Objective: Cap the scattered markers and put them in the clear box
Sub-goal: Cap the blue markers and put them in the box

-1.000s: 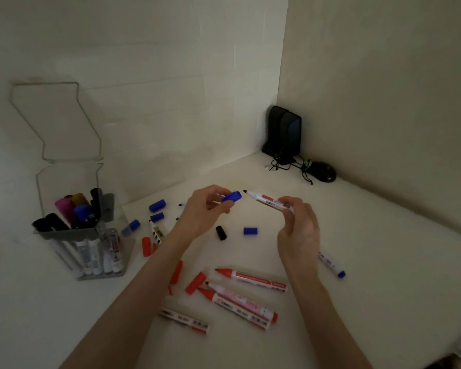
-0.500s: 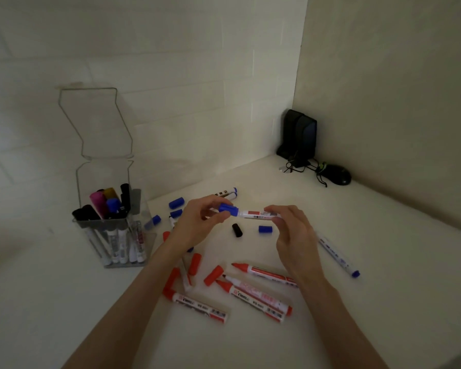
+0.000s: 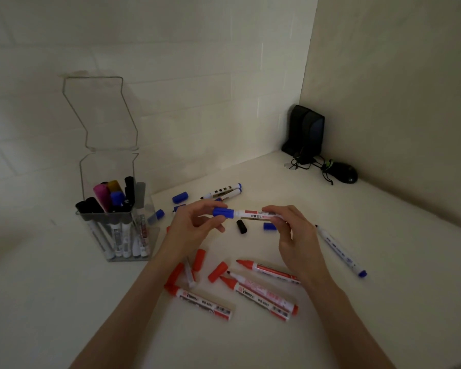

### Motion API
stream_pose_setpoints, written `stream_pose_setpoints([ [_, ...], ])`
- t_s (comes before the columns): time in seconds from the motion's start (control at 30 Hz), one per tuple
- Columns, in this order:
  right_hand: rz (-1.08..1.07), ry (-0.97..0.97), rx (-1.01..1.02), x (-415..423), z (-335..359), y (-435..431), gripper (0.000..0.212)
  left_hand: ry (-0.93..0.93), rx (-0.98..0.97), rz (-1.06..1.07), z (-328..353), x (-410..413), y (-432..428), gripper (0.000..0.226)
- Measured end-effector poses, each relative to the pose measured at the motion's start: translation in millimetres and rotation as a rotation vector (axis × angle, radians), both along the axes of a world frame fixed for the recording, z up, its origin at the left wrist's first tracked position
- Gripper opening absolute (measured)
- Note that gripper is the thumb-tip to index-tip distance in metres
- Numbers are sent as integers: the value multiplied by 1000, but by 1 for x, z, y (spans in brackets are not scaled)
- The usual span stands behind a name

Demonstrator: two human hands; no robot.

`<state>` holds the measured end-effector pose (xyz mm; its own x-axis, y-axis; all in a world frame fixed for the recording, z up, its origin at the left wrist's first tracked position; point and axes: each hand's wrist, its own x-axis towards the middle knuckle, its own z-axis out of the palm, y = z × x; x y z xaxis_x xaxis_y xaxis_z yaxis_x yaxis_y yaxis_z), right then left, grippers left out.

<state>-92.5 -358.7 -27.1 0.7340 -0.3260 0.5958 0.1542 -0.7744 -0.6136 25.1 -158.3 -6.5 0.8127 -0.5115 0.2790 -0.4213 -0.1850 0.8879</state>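
Note:
I hold a white marker (image 3: 253, 214) level above the table. My left hand (image 3: 194, 230) pinches its blue cap (image 3: 223, 212), which sits on the marker's left end. My right hand (image 3: 293, 235) grips the barrel's right end. The clear box (image 3: 141, 206) stands at the left with its lid up and several capped markers inside. Uncapped red markers (image 3: 266, 271) and loose red caps (image 3: 217, 271) lie below my hands. Blue caps (image 3: 180, 197), a black cap (image 3: 241, 226) and blue markers (image 3: 341, 250) lie scattered around.
The white table (image 3: 383, 288) fills a corner between two walls. A black speaker (image 3: 306, 131) and a black mouse (image 3: 342, 173) with tangled cables sit in the far corner.
The blue cap and the marker tip were apart one second ago. My hands came together and the cap now sits on the marker. The camera view shifted left.

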Motion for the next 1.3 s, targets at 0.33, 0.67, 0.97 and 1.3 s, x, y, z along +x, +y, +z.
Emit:
stream_pose_setpoints([
  [0.33, 75, -6, 30, -2, -1, 0, 32, -185, 59, 86, -8, -9, -2, 25],
  [0.67, 119, -3, 54, -1, -6, 4, 35, -219, 43, 53, -4, -14, 3, 28],
  [0.97, 285, 34, 291, 5, 17, 32, 47, -268, -242, 143, 71, -37, 52, 21],
  [1.3, 239, 77, 264, 16, 10, 35, 42, -462, -224, 590, 117, -17, 147, 30],
])
